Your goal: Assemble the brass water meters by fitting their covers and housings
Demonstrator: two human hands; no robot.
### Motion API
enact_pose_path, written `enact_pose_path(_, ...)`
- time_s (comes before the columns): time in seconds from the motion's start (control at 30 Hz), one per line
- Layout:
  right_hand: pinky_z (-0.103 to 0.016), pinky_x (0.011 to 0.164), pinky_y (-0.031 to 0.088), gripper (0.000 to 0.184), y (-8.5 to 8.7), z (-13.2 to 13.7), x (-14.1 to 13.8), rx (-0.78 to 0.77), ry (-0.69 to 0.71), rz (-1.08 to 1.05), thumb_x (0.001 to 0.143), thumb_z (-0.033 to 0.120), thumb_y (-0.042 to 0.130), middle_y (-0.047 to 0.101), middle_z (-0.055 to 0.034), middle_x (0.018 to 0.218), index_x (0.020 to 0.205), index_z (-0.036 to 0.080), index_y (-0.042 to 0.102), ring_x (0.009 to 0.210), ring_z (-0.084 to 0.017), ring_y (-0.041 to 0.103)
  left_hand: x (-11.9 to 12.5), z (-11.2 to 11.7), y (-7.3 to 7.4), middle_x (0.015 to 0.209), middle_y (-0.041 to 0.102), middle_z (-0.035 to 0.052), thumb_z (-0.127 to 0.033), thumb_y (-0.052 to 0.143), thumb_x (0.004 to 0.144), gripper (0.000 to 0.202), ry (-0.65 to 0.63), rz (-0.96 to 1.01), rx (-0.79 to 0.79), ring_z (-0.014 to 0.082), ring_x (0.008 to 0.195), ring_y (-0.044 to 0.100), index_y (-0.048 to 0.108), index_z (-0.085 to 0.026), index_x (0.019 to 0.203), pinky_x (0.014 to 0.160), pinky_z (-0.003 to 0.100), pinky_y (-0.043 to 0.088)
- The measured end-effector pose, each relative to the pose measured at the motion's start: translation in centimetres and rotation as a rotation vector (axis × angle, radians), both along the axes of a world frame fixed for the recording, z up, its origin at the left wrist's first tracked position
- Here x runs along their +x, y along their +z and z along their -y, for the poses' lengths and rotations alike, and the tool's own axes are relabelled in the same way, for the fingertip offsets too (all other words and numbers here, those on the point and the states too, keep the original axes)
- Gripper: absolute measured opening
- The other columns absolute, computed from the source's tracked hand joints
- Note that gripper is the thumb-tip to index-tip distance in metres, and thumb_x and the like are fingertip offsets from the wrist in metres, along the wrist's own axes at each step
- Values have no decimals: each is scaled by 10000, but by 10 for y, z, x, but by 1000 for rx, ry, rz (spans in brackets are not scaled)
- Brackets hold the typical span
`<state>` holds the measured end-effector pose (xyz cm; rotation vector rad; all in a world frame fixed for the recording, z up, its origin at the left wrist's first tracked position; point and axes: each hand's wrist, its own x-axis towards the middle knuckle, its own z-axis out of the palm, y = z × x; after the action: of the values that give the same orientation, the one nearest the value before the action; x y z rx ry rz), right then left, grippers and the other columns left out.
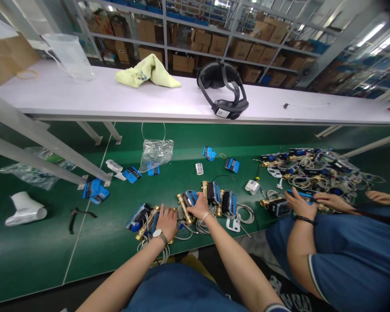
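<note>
My left hand [167, 222], with a watch on the wrist, rests closed over a brass-bodied meter [142, 218] with a blue top and grey cables on the green bench. My right hand [199, 208], with a bracelet, grips another brass meter [189, 200] beside two more blue-topped meters [221, 198]. Grey cable coils [243, 213] lie around them.
A co-worker in blue at the right holds a device [300, 195] beside a big heap of wired meters [318, 169]. Loose blue modules [95, 190], a plastic bag [156, 151] and white parts lie on the bench. A white shelf [117, 104] above carries a headset [225, 93], yellow cloth [147, 71] and jug.
</note>
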<state>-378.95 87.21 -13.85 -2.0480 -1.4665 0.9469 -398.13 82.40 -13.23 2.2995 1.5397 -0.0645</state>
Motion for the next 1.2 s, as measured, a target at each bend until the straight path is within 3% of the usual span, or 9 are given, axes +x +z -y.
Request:
enact_pose_path(0.2, -363, 1030, 442, 709, 47, 71, 36, 113, -87, 6, 551, 299, 739, 510, -82, 1200, 1172, 224, 406, 1144, -268, 545, 32, -19, -20, 1119, 704, 192, -109, 439, 891, 497, -62, -98, 16, 339, 1226, 541, 582, -111, 1367, 1248, 529, 16)
enact_pose_path(0.3, -379, 983, 474, 654, 56, 105, 55, 120, -204, 31, 604, 328, 713, 513, -86, 1159, 1161, 224, 386, 1089, -272, 568, 50, -23, -32, 1123, 700, 161, -128, 490, 932, 427, -84, -147, 25, 316, 1228, 555, 580, -114, 1349, 1223, 587, 95)
enact_pose_path(0.43, -432, 1007, 453, 660, 56, 138, 74, 122, -323, 90, 576, 318, 726, 509, -103, 1156, 1145, 225, 405, 1126, -317, 538, 59, -18, -40, 1165, 679, 122, -221, 632, 912, 236, -139, -146, 14, 310, 1229, 548, 678, -184, 1140, 1172, 635, 223)
enact_pose_path(0.63, -496, 1003, 421, 716, 53, 158, 83, 98, -396, 192, 571, 324, 712, 496, -121, 1138, 1219, 182, 442, 1140, -366, 498, 34, 24, -25, 1347, 606, 151, -141, 522, 913, 288, -472, 97, -5, 324, 1270, 517, 653, -185, 1166, 1193, 626, 178)
enact_pose_path(0.8, -482, 987, 426, 752, 41, 145, 35, 134, -298, 380, 620, 311, 704, 494, -137, 1193, 1333, 220, 481, 1141, -358, 512, 2, 55, 1, 1493, 525, 43, -187, 741, 661, 573, -585, 253, -45, 295, 1347, 474, 599, -246, 1214, 1184, 439, 333)
enact_pose_path(0.9, -510, 969, 426, 789, 23, 133, -15, 131, -268, 452, 631, 299, 716, 471, -182, 1255, 1378, 211, 480, 1150, -394, 510, -22, 53, 13, 1384, 625, -38, -141, 579, 801, 375, -430, 288, 6, 177, 1351, 484, 623, -289, 1143, 1170, 304, 346)
enact_pose_path(1.0, -585, 1005, 387, 897, 1, 124, -50, 91, -257, 390, 639, 359, 747, 430, -245, 1359, 1454, 184, 415, 1228, -464, 461, -60, 37, 17, 1514, 494, 98, -274, 488, 931, 353, -116, 251, 144, 289, 1477, 315, 578, -203, 1265, 1245, 491, 189)
enact_pose_path(1.1, -547, 1089, 361, 998, -19, 123, -48, 62, -223, 205, 671, 450, 731, 423, -256, 1438, 1512, 130, 300, 1339, -431, 414, -103, 18, 7, 1593, 291, 273, -635, 645, 793, 936, 350, 143, 221, 433, 1479, 263, 352, -68, 1478, 1197, 601, 219)
enact_pose_path(1.2, -481, 1118, 370, 932, -36, 126, -19, 21, -261, 154, 733, 466, 656, 456, -287, 1439, 1476, 26, 307, 1379, -386, 422, -130, 13, -9, 1538, 366, 316, -796, 695, 601, 1333, 495, 66, 39, 437, 1420, 380, 180, -5, 1542, 1151, 546, 329)
